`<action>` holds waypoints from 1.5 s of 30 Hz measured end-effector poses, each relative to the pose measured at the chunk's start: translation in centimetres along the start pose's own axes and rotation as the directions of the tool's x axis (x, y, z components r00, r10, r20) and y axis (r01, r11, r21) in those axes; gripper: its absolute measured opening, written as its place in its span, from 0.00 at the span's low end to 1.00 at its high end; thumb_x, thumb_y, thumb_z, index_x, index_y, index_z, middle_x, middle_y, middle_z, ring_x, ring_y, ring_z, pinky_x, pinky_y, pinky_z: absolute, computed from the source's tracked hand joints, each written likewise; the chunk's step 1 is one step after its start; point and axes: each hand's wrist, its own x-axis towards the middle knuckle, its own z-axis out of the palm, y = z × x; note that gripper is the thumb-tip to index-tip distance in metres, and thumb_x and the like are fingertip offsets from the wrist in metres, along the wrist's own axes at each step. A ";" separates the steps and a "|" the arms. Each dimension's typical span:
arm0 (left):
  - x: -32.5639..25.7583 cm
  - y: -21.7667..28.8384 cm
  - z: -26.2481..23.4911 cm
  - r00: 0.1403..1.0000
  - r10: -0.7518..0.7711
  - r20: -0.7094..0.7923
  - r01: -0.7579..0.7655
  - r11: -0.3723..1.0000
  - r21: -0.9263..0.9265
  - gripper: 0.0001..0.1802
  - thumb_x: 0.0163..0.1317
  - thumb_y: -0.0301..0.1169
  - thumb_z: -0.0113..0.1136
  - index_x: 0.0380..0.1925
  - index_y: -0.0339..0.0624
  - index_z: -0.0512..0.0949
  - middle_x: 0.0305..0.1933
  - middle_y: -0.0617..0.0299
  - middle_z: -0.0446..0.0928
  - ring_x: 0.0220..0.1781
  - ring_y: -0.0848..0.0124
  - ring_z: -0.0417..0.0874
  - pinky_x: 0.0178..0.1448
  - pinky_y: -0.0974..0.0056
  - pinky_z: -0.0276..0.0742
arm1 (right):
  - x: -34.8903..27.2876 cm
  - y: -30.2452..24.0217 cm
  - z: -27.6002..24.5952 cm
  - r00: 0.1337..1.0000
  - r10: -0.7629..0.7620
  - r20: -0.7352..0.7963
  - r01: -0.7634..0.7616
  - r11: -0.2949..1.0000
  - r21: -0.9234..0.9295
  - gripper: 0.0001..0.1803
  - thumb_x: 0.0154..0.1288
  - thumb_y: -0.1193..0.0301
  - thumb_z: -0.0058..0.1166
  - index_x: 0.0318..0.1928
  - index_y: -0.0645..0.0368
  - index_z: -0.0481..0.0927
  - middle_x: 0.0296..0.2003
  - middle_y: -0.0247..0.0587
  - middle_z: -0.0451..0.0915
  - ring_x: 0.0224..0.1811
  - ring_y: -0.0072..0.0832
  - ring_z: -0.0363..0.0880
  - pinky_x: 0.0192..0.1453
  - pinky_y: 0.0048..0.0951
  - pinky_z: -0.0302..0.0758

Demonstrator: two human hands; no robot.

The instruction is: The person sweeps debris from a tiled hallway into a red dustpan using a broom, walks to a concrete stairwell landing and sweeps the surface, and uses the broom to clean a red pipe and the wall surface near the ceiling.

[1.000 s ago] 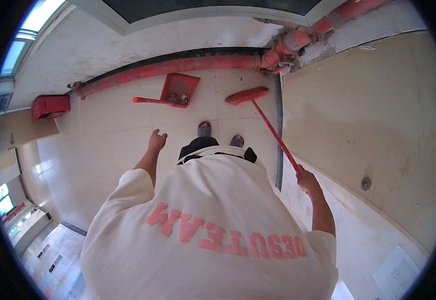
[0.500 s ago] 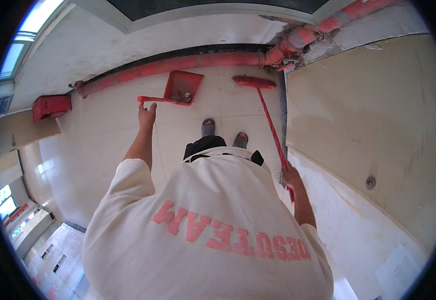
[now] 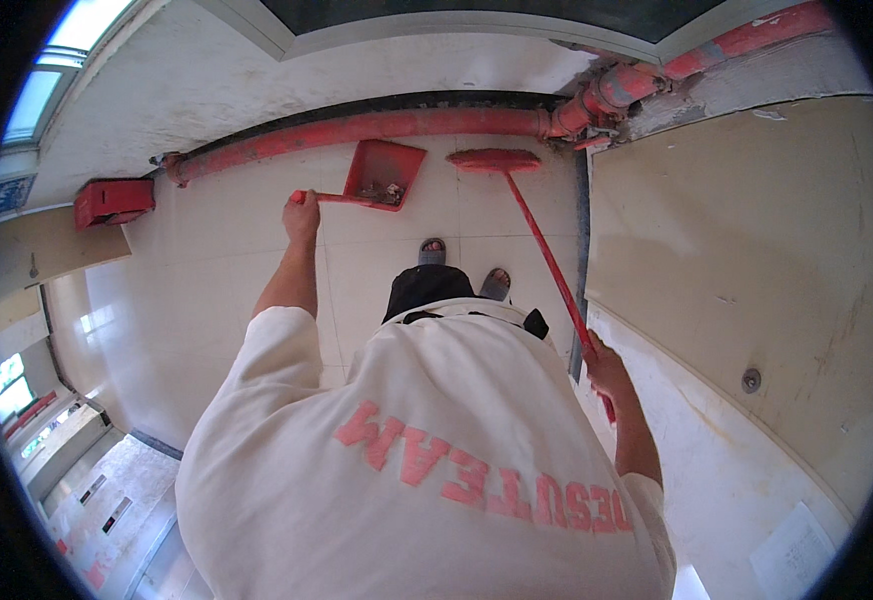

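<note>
My left hand (image 3: pixel 303 215) is closed around the handle end of a red dustpan (image 3: pixel 385 164), which rests on the tiled floor in front of the wall. Grey dirt and bits of debris (image 3: pixel 391 194) lie in the pan. Off to the right, my right hand (image 3: pixel 607 366) grips the long red stick of a broom (image 3: pixel 542 240). The red broom head (image 3: pixel 495 160) touches the floor near the wall, a short gap to the right of the dustpan.
A thick red pipe (image 3: pixel 397 124) runs along the foot of the wall, with joints and a valve at the right corner. A red box (image 3: pixel 115 203) stands at far left. A beige panel (image 3: pixel 737 240) rises on my right. My sandalled feet (image 3: pixel 433 251) stand behind the dustpan.
My left hand, open beside the handle before, has taken hold of the dustpan. The broom head has shifted left, nearer the pan. The whole view has shifted slightly.
</note>
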 end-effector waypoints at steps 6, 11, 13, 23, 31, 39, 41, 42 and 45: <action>-3.9 -4.3 -10.2 0.980 -0.200 0.008 0.187 0.901 -0.392 0.11 0.62 0.38 0.58 0.33 0.42 0.78 0.27 0.63 0.79 0.21 0.72 0.81 0.20 0.69 0.71 | 2.8 -4.3 -2.4 0.982 -0.175 0.078 0.191 0.913 -0.360 0.30 0.73 0.60 0.40 0.73 0.50 0.56 0.38 0.63 0.81 0.41 0.58 0.81 0.49 0.51 0.77; -8.8 -6.8 -18.2 0.938 -0.324 -0.120 0.223 0.833 -0.507 0.10 0.59 0.36 0.59 0.34 0.41 0.80 0.27 0.63 0.81 0.25 0.74 0.82 0.23 0.70 0.74 | 5.6 -9.1 -1.2 0.951 -0.244 0.189 0.307 0.812 -0.497 0.30 0.72 0.62 0.41 0.73 0.45 0.56 0.41 0.61 0.81 0.42 0.56 0.81 0.48 0.52 0.77; -10.6 -7.0 -20.3 0.922 -0.341 -0.184 0.216 0.846 -0.487 0.11 0.59 0.37 0.59 0.34 0.41 0.80 0.28 0.62 0.81 0.25 0.74 0.83 0.24 0.70 0.74 | 7.3 -10.9 -0.5 0.926 -0.298 0.233 0.377 0.765 -0.523 0.30 0.72 0.63 0.41 0.72 0.43 0.57 0.41 0.60 0.81 0.42 0.55 0.81 0.47 0.52 0.77; -15.9 -11.2 -25.2 0.867 -0.388 -0.312 0.221 0.861 -0.458 0.12 0.57 0.34 0.58 0.36 0.37 0.81 0.24 0.63 0.78 0.23 0.76 0.77 0.24 0.71 0.70 | 13.8 -21.0 3.1 0.844 -0.427 0.325 0.529 0.558 -0.640 0.32 0.68 0.64 0.46 0.72 0.41 0.59 0.41 0.56 0.82 0.43 0.50 0.83 0.46 0.49 0.78; -15.1 -11.9 -23.1 0.934 -0.266 -0.240 0.135 0.882 -0.452 0.13 0.57 0.29 0.58 0.41 0.37 0.82 0.26 0.64 0.78 0.26 0.77 0.76 0.32 0.72 0.73 | 10.0 -2.8 -5.9 0.973 -0.162 0.165 0.230 0.615 -0.754 0.30 0.71 0.63 0.40 0.73 0.39 0.54 0.40 0.56 0.83 0.43 0.52 0.82 0.47 0.52 0.78; -11.5 -9.0 -21.2 0.996 -0.070 -0.053 0.045 0.922 -0.384 0.13 0.57 0.29 0.60 0.42 0.36 0.82 0.29 0.65 0.79 0.32 0.76 0.78 0.40 0.71 0.75 | -0.4 8.9 -6.7 0.978 -0.196 -0.073 0.138 0.865 -0.482 0.26 0.74 0.59 0.43 0.71 0.40 0.63 0.28 0.47 0.81 0.19 0.37 0.78 0.22 0.39 0.76; -10.6 -9.4 -20.3 0.999 -0.026 -0.033 0.011 0.922 -0.386 0.13 0.57 0.29 0.60 0.42 0.36 0.82 0.30 0.65 0.79 0.33 0.76 0.79 0.41 0.70 0.76 | -3.4 6.6 -4.9 0.994 -0.081 -0.075 0.056 0.954 -0.294 0.26 0.74 0.58 0.44 0.71 0.39 0.63 0.23 0.41 0.77 0.14 0.28 0.72 0.16 0.32 0.72; -10.1 -9.2 -20.0 1.000 -0.003 -0.024 -0.007 0.922 -0.387 0.13 0.57 0.30 0.61 0.42 0.36 0.82 0.30 0.65 0.80 0.33 0.76 0.79 0.41 0.70 0.76 | -5.3 4.2 -4.0 0.997 -0.013 -0.071 -0.002 0.980 -0.200 0.26 0.75 0.57 0.45 0.71 0.38 0.63 0.22 0.39 0.75 0.13 0.26 0.70 0.15 0.31 0.70; -10.1 -5.5 -20.9 0.998 0.062 0.012 -0.057 0.967 -0.247 0.13 0.57 0.30 0.63 0.41 0.37 0.82 0.32 0.62 0.82 0.35 0.76 0.79 0.44 0.69 0.77 | -10.5 -1.0 -0.6 0.987 0.160 -0.031 -0.156 0.982 0.103 0.26 0.75 0.55 0.45 0.71 0.36 0.63 0.17 0.33 0.70 0.10 0.21 0.64 0.13 0.28 0.66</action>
